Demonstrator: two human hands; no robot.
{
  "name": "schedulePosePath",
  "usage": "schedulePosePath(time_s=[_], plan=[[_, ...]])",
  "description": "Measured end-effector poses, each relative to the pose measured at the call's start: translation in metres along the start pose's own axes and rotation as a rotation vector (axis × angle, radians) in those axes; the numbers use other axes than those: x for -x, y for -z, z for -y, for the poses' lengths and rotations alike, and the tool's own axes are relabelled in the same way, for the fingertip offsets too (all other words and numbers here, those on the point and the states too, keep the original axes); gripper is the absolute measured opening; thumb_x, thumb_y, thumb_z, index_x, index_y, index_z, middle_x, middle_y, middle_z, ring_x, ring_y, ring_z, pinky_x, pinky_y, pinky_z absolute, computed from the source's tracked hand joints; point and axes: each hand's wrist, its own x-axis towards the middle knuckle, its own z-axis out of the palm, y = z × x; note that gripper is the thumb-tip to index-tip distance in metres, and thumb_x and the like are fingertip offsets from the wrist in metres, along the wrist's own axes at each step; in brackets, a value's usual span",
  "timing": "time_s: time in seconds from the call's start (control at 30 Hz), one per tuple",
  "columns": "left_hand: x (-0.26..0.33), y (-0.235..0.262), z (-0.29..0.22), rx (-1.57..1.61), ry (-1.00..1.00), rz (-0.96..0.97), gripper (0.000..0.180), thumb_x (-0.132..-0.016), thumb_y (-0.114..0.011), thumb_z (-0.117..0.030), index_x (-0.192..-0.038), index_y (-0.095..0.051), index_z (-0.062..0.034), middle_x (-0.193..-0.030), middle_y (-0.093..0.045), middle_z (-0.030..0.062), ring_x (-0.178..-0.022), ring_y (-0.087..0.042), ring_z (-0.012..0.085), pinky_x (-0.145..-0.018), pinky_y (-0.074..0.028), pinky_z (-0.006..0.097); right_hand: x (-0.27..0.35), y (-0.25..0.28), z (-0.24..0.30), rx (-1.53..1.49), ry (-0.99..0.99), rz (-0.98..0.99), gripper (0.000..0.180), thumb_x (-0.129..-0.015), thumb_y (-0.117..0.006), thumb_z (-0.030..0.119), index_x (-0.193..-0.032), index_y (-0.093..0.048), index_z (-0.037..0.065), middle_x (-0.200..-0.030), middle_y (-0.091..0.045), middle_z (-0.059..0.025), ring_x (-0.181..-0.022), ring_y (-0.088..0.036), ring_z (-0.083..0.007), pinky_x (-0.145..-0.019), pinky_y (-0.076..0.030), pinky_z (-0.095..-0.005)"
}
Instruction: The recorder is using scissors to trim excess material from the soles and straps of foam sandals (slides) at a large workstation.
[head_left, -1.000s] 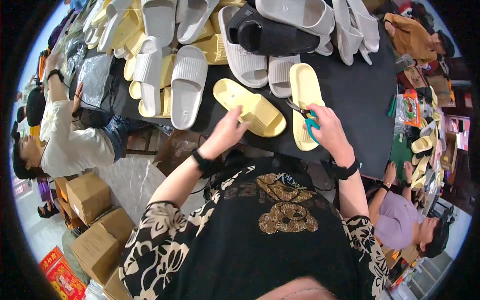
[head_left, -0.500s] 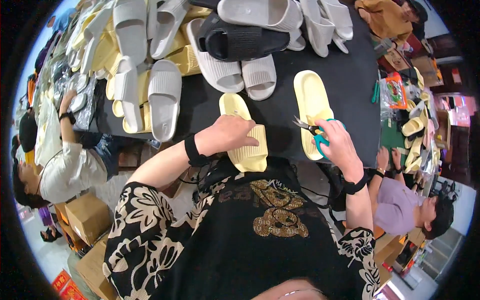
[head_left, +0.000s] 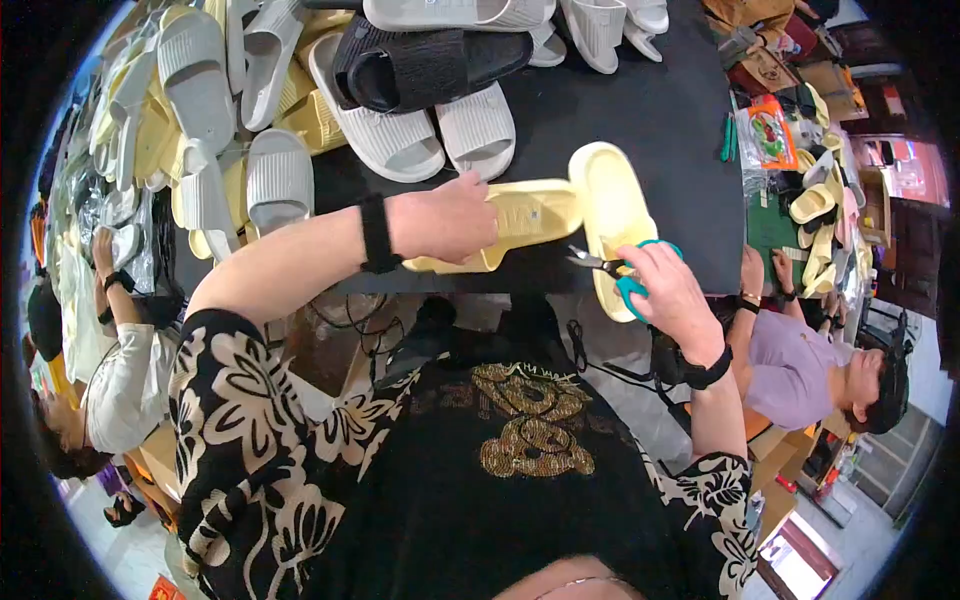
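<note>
My left hand is closed around the strap end of a yellow slipper, which lies sideways near the front of the table. Its heel points right and meets the side of a second yellow slipper. That one stands lengthwise, toe end toward me, its lower part partly covered by my right hand. In my right hand is a pair of scissors with teal handles. The slim metal blades point left, slightly parted, over the second slipper's near part.
Grey slippers and a black slipper are piled at the back of the dark table. More grey and yellow slippers heap up at left. An orange packet lies beyond the right side. Other people sit at left and right.
The slipper under my left hand has turned from lengthwise to sideways, heel now to the right. My left hand has moved up and left a little. The scissors stay over the second slipper.
</note>
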Motion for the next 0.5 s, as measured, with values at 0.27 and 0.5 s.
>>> schedulePosePath(time_s=[0.27,0.5], plan=[[-0.008,-0.044,0.018,-0.136,0.177,-0.512,0.029,-0.075,-0.058,-0.011,-0.104,-0.058,-0.0061,-0.110,-0.057,0.0126,-0.098,-0.056,0.0289,-0.084,-0.043,0.040,0.008,-0.025,0.008,0.102,0.148,0.201,0.052,-0.063,-0.074,0.010,-0.110,-0.050,0.008,-0.091,-0.053,-0.0093,-0.090,-0.054,-0.0278,-0.080,-0.046,-0.0379],[0.053,-0.117,0.024,0.570,1.128,-0.438,0.031,-0.080,-0.060,-0.022,-0.101,-0.060,0.0012,-0.104,-0.058,0.0234,-0.096,-0.058,0.0407,-0.083,-0.048,0.047,0.003,-0.056,0.007,0.128,0.329,0.295,0.039,-0.066,-0.068,0.009,-0.101,-0.053,0.010,-0.084,-0.052,-0.0074,-0.087,-0.055,-0.0255,-0.074,-0.047,-0.0379]])
